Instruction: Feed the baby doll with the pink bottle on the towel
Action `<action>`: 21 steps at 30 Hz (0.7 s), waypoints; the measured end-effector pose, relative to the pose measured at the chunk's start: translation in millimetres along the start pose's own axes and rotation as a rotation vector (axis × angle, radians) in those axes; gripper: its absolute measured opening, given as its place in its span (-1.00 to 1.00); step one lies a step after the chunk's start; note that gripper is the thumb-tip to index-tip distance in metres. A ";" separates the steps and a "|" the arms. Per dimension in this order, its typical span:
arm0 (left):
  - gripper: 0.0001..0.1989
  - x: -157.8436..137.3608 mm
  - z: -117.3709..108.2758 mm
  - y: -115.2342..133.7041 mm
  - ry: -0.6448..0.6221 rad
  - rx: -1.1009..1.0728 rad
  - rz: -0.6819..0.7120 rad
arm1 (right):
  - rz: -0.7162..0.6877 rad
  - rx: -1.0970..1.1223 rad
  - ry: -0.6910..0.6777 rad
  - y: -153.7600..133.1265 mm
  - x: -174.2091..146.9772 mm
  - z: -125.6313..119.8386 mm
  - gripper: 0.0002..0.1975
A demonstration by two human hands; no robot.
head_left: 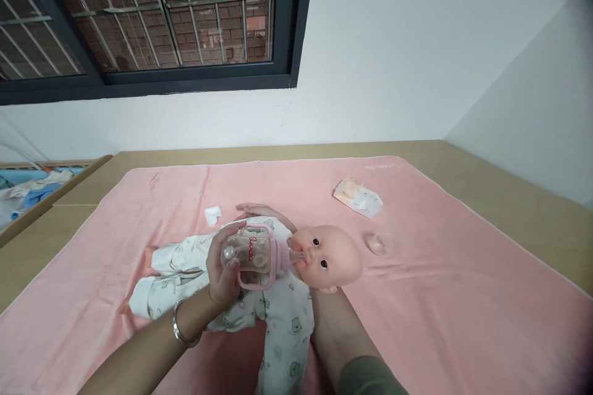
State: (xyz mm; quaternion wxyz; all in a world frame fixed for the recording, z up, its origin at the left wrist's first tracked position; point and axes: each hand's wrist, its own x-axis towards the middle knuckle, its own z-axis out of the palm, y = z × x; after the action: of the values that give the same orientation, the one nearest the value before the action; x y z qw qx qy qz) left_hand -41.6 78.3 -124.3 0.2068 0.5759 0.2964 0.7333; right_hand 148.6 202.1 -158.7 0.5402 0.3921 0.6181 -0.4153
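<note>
A baby doll [327, 256] in white printed clothes lies on its back, head to the right. My left hand [225, 268], with a bangle on the wrist, grips a clear feeding bottle [257, 256] with pink handles. The bottle lies nearly level over the doll's chest, its teat at the doll's mouth. My right forearm passes beneath the doll's neck. Beyond the doll's far side, my right hand [264, 210] shows with its fingers stretched out along the body; the doll hides part of it.
A pink mat [440, 321] covers most of the wooden surface [393, 149]. On it lie a small white piece [213, 216], a printed packet [358, 197] and a clear cap-like object [376, 244]. A barred window [185, 12] is above; a bin of cloths [37, 191] stands left.
</note>
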 end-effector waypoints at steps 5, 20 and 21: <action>-0.56 -0.3 1.5 1.4 0.013 0.005 0.023 | -0.122 0.093 0.339 -5.8 -6.2 3.4 -0.80; -0.50 -2.2 3.0 -0.5 0.091 0.018 -0.064 | -0.286 0.364 0.884 -13.2 -4.9 9.7 -0.92; -0.49 -2.6 2.7 -0.9 0.096 0.020 -0.072 | -0.314 0.392 0.908 -14.5 -5.0 13.4 -0.91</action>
State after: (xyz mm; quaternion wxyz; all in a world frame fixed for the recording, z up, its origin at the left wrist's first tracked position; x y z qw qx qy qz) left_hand -38.3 77.8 -126.3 0.2131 0.5312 0.3336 0.7491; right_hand 140.2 184.3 -153.4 0.0650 0.5290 0.7522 -0.3875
